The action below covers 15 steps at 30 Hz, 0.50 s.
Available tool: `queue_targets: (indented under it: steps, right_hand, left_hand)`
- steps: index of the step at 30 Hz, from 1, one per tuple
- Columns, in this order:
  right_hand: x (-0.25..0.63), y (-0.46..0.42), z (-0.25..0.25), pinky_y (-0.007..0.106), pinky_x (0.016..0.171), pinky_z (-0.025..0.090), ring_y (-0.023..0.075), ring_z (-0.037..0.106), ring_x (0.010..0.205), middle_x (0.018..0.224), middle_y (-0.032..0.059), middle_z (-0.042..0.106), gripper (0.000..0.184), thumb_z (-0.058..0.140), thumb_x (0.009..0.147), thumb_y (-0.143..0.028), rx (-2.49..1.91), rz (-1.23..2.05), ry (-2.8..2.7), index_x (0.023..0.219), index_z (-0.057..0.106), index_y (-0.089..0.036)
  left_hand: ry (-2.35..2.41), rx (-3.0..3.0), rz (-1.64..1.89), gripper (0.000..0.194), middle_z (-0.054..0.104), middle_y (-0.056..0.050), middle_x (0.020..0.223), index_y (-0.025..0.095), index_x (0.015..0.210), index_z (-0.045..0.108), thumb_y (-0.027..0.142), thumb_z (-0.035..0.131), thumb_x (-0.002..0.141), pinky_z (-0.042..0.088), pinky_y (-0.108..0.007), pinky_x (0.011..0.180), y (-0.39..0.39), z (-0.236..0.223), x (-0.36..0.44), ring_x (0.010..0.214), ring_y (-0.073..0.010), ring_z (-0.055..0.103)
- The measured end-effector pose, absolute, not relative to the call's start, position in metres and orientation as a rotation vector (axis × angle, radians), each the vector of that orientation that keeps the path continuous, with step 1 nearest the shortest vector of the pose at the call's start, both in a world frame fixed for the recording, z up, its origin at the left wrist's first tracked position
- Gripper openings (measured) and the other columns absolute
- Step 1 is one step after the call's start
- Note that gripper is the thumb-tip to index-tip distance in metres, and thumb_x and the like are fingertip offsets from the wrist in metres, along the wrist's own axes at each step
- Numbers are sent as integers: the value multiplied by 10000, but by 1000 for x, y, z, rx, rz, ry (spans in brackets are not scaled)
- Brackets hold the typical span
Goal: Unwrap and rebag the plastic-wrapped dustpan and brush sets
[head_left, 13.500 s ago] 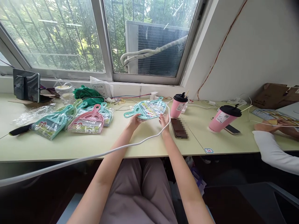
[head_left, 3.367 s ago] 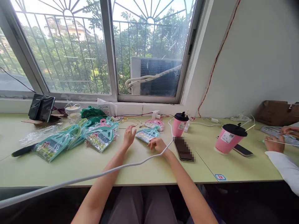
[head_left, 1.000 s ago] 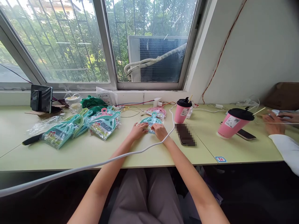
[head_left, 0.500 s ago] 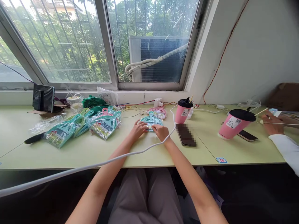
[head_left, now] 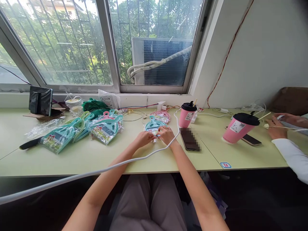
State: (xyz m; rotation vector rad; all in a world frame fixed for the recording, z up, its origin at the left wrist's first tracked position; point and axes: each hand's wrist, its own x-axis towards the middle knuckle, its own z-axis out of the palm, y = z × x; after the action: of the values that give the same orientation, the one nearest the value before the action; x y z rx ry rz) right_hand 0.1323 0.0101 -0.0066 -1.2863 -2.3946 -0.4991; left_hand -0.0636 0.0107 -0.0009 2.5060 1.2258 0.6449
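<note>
One white cable (head_left: 134, 159) slanting across the foreground and in front of the right wrist. Just past it, over a pale green table (head_left: 91, 160), two bare hands drawn close together: left hand (head_left: 145, 138) curled narrow, fingertips at the near edge of some clear wrap; right hand (head_left: 165, 134) likewise narrow, seemingly pinching the same edge. Between and just beyond the fingers, a teal brush-and-dustpan set (head_left: 153, 123) inside that wrap, lying on the table, handle pointing away. For careful work at this edge, probably best: grip only the thin film, steady with one hand, move the other gently, avoid snagging the cable. To the right, a dark phone (head_left: 189, 140). Well to the left, a heap of wrapped sets (head_left: 106, 130). Farther back, a pink cup (head_left: 186, 118) and a pink wrapped set (head_left: 165, 115). Beyond everything, a window (head_left: 109, 48).
</note>
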Motion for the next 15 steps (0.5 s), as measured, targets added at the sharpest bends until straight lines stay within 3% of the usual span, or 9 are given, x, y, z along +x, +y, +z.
queue_targets:
  steps: [3,7,9,11,15]
  right_hand:
    - [128,10,-7,362,798,368,248,531,995,1047,101,658,166,615,874,-112,-1216,-613,-2461,963,735,-185]
    - [121,10,-5,360,766,349,236,522,965,1037,113,654,238,490,923,-72,-1195,-718,-2523,955,709,-159]
    - [118,8,-4,364,762,344,236,518,963,1027,115,654,259,454,939,-77,-1184,-760,-2549,942,703,-150]
    - [117,7,-2,367,767,342,239,513,970,1019,116,650,252,455,940,-88,-1172,-781,-2564,927,700,-146]
    - [116,7,-3,364,782,342,238,504,975,1025,113,645,234,470,938,-110,-1164,-792,-2562,940,700,-153]
  left_hand:
    - [1518,2234,894,222,715,-39,799,238,923,717,387,552,916,444,-286,757,17,1,-68,762,-199,642]
    - [1898,1818,1231,344,702,-99,1018,197,1072,632,458,436,961,451,-314,801,37,1,-84,931,-234,641]
    - [1991,1766,1108,402,681,-153,1078,172,994,640,497,406,959,441,-348,863,50,1,-90,1078,-281,601]
    - [1992,1817,908,421,683,-174,1009,172,815,644,527,449,929,433,-365,876,62,2,-91,1115,-317,581]
    - [1848,1762,787,421,577,-79,578,202,490,489,424,654,807,431,-313,714,80,1,-77,821,-281,641]
